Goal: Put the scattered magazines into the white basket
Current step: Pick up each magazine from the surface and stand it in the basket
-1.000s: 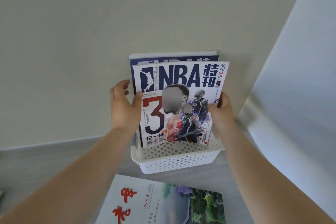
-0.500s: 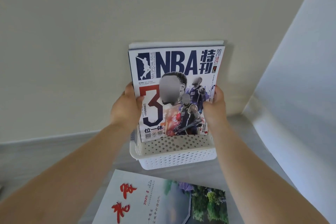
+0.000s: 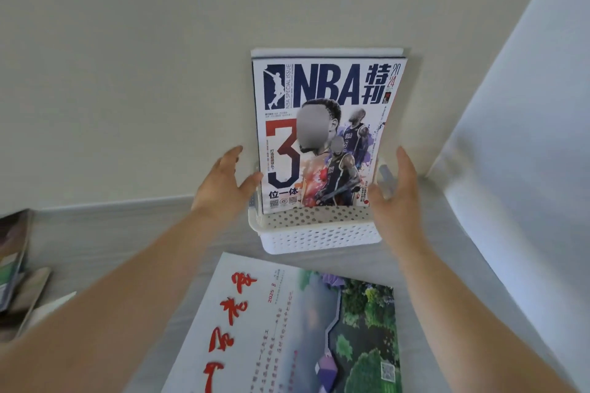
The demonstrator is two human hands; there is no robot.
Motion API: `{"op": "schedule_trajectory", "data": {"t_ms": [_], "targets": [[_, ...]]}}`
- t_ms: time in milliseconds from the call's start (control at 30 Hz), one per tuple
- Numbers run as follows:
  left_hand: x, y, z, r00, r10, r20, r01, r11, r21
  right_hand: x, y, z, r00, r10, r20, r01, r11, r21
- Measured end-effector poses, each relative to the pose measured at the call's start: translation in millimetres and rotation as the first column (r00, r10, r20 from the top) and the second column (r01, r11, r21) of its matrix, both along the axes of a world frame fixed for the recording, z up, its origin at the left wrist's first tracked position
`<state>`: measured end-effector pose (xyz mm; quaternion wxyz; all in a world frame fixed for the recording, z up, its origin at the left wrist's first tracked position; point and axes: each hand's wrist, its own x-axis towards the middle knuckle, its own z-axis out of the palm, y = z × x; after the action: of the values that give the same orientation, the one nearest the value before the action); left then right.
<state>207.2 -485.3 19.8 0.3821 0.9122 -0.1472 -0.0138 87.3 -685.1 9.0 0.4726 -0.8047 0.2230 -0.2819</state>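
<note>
An NBA magazine stands upright in the white perforated basket, leaning on other magazines and the wall behind. My left hand hovers at the magazine's left edge with fingers spread, the thumb close to the cover. My right hand is open at the basket's right end, just off the magazine's right edge. A magazine with red calligraphy and a landscape photo lies flat on the grey floor in front of the basket.
More magazines lie in a loose pile at the far left edge. A beige wall stands directly behind the basket. A white panel slants down the right side, close to the basket.
Both hands have let go of the NBA magazine, which slid down and back against the wall inside the basket. The fingers have opened and pulled outward.
</note>
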Motion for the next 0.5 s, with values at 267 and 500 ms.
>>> {"op": "schedule_trajectory", "data": {"t_ms": [267,500], "targets": [[-116.4,125.4,-59.9,0.927,0.144,-0.346,-0.148,0.989,0.017,-117.7,77.9,-47.8,0.909,0.065,-0.413,-0.228,0.906,-0.357],[-186.0,167.0,-80.6,0.905,0.021,-0.425,0.042,0.989,0.140,-168.3,128.9,-101.6,0.728,-0.028,-0.685,-0.380,0.815,-0.437]]}}
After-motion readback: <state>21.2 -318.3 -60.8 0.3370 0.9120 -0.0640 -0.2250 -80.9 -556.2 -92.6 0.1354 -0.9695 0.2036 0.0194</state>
